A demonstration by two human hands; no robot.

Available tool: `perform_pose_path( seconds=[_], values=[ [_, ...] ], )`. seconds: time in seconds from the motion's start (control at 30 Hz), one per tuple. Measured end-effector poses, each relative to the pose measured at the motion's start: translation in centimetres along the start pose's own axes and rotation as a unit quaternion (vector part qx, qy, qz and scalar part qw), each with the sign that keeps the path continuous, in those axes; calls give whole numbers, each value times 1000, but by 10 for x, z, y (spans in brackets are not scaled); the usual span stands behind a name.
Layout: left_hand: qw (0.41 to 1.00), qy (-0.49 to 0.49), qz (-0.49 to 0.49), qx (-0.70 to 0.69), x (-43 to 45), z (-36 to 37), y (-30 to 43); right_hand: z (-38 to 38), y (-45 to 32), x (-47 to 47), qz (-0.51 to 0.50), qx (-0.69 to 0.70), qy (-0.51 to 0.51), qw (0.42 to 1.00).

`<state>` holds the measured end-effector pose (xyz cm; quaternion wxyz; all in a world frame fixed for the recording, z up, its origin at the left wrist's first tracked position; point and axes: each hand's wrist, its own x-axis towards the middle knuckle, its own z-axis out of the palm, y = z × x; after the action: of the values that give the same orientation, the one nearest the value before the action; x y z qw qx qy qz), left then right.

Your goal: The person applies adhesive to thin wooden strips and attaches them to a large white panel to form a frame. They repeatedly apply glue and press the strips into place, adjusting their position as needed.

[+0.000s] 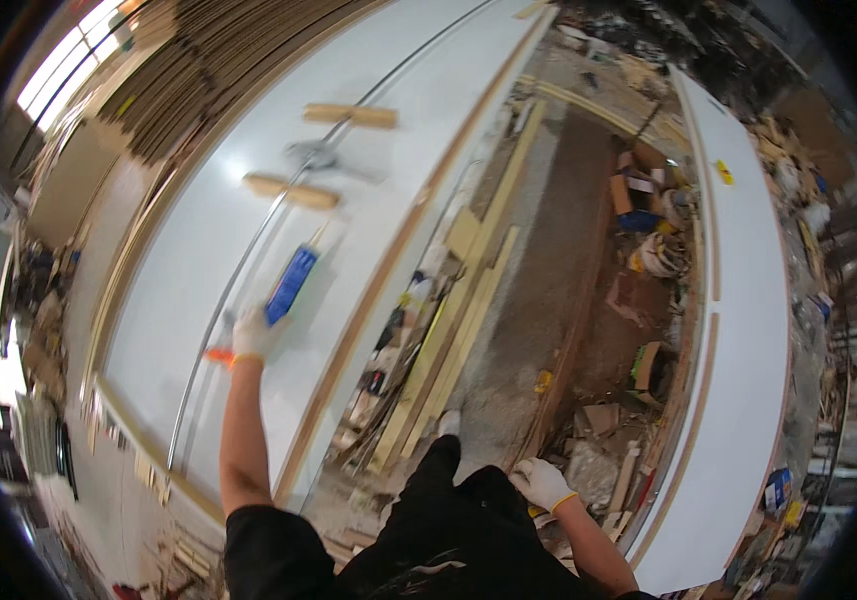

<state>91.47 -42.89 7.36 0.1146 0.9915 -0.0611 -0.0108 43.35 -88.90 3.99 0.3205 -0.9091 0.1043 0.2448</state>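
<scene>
My left hand [254, 334], in a white glove with a yellow cuff, is at the lower end of a blue sealant cartridge [292, 285] over a large white panel [173, 300]. An orange part [220, 355] shows beside the wrist; the grip itself is blurred. A long metal rod [207, 337] lies along the panel, passing by two wooden blocks [350, 115] [292, 191] and a blurred grey metal tool [314, 156]. My right hand [541, 484], also gloved, hangs by my right thigh with its fingers curled and nothing visible in them.
A second white panel [747, 300] stands along the right. Between the panels lie yellowish wooden strips [436, 360], open cardboard boxes [635, 191] and scraps on the floor. Stacked brown boards [173, 82] stand at the upper left. A small yellow object [724, 172] is on the right panel.
</scene>
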Motion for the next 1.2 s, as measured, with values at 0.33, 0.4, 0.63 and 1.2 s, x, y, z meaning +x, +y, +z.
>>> perform_pose_path(
  seconds=[0.33,0.4,0.63,1.2],
  values=[
    [994,26,-92,45,-4,-22,33,-138,134,128,93,69,40,992],
    [992,86,-72,63,4,-57,86,-167,161,162,84,65,37,994],
    [935,199,-223,-193,114,-123,253,-329,212,335,-28,19,45,998],
    [521,-42,-66,-850,651,-4,846,-816,165,670,-223,95,257,936]
  ],
)
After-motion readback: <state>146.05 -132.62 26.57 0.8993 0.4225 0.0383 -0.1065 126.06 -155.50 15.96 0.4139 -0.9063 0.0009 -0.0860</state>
